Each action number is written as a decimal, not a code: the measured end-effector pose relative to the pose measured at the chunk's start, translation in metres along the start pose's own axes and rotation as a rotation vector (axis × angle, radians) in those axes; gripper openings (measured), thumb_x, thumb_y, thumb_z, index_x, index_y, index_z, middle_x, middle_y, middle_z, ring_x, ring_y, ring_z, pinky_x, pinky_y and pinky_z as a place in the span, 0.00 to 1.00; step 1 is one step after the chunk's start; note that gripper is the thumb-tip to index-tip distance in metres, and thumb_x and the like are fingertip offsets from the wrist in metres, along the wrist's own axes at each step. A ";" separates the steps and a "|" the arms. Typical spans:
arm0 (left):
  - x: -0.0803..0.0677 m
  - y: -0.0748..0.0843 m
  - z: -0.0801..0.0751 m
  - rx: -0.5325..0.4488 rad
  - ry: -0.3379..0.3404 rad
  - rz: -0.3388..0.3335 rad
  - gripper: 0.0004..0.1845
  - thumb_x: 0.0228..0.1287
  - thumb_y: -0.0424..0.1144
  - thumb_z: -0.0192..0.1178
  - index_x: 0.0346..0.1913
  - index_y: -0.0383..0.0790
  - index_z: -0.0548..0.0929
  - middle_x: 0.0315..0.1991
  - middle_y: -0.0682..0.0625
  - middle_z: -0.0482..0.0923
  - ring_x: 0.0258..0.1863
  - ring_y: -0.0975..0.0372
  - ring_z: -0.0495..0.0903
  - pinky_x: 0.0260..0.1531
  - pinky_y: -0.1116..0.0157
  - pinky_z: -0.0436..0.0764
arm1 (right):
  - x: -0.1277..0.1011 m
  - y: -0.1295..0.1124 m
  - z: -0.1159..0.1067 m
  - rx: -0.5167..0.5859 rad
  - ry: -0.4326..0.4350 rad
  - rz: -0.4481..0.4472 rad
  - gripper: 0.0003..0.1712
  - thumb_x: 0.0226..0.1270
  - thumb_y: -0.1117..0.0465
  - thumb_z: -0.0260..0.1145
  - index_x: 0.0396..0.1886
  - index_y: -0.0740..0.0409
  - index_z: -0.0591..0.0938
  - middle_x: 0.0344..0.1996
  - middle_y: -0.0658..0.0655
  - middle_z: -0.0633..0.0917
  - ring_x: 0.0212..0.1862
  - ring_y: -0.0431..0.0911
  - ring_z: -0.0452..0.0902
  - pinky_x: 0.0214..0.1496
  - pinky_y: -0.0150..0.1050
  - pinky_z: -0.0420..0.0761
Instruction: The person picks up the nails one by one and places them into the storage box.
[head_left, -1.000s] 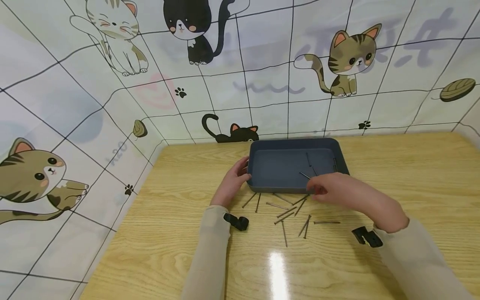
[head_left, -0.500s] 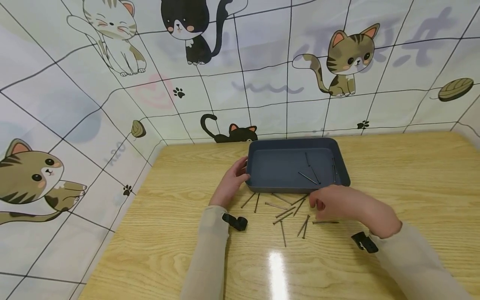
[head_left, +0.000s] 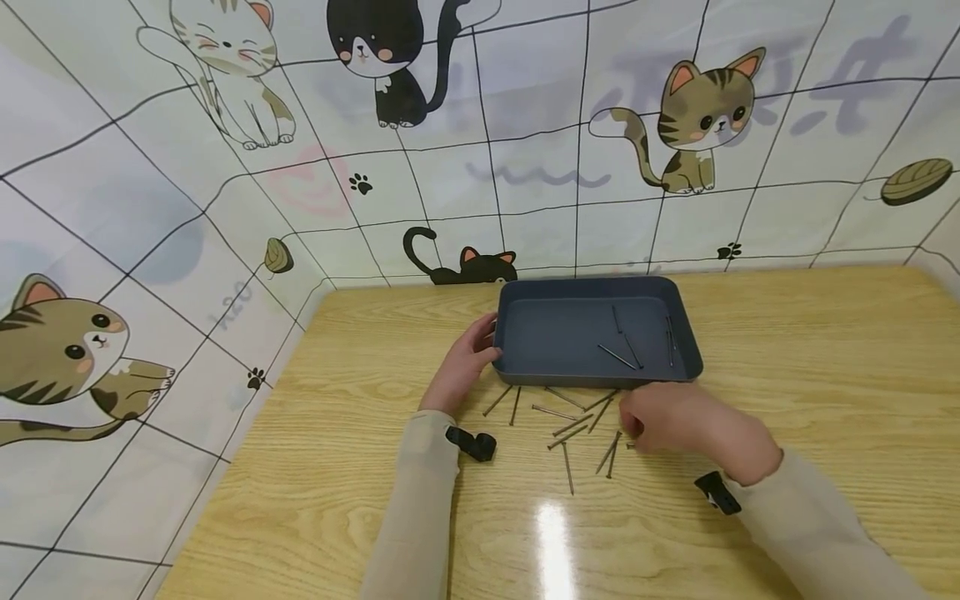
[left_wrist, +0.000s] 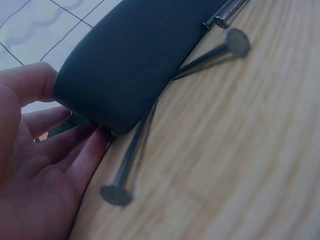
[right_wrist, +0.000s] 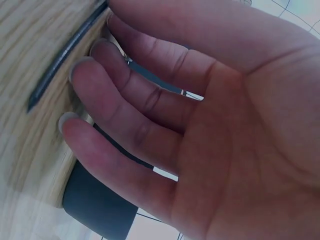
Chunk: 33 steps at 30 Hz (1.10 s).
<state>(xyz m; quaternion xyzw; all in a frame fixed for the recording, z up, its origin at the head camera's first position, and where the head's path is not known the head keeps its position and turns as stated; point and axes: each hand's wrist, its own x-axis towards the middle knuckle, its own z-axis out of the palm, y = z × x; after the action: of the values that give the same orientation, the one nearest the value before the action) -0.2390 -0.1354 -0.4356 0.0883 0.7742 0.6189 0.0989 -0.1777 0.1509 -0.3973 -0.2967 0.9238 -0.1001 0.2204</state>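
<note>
Loose nails are scattered on the table, short of the near edge of the tray. Off its near-right corner, the right hand bends its fingers loosely beside one nail; whether it pinches it, I cannot tell. The left hand grips the tray's left edge. Inside, toward the right edge, lie more nails.

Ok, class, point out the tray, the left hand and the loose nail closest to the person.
Tray (head_left: 551, 333): head view, on its bare floor.
Left hand (head_left: 459, 369): head view, on its back.
Nail (head_left: 567, 468): head view, middle of its shank.
</note>
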 end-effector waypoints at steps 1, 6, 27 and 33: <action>0.000 0.001 0.000 0.000 -0.001 -0.001 0.31 0.62 0.29 0.49 0.68 0.42 0.54 0.66 0.45 0.55 0.63 0.54 0.58 0.57 0.56 0.63 | 0.000 0.000 0.000 -0.007 0.003 0.002 0.10 0.46 0.64 0.68 0.22 0.45 0.75 0.21 0.42 0.72 0.26 0.40 0.66 0.27 0.37 0.67; -0.001 0.002 0.001 -0.001 -0.004 -0.006 0.31 0.62 0.29 0.49 0.68 0.43 0.54 0.66 0.46 0.54 0.63 0.55 0.58 0.57 0.57 0.62 | 0.000 -0.002 0.002 -0.045 0.038 0.000 0.12 0.47 0.68 0.63 0.19 0.45 0.75 0.20 0.42 0.72 0.24 0.39 0.65 0.25 0.36 0.66; 0.013 -0.025 -0.001 0.009 0.043 0.012 0.31 0.61 0.31 0.51 0.67 0.50 0.58 0.64 0.52 0.59 0.60 0.62 0.63 0.55 0.59 0.66 | -0.001 -0.005 -0.001 0.014 0.037 -0.014 0.12 0.53 0.71 0.62 0.29 0.47 0.76 0.23 0.44 0.72 0.26 0.41 0.64 0.26 0.36 0.65; 0.007 -0.012 -0.001 -0.028 0.001 0.012 0.31 0.62 0.29 0.49 0.68 0.45 0.56 0.66 0.47 0.56 0.62 0.57 0.60 0.57 0.57 0.63 | -0.001 -0.003 -0.005 0.066 0.089 -0.044 0.13 0.55 0.70 0.60 0.38 0.50 0.80 0.24 0.44 0.74 0.24 0.39 0.64 0.27 0.34 0.67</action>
<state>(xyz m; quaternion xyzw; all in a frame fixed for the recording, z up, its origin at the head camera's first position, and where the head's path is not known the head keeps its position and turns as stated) -0.2459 -0.1373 -0.4471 0.0909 0.7649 0.6304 0.0960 -0.1776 0.1499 -0.3918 -0.3047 0.9222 -0.1483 0.1865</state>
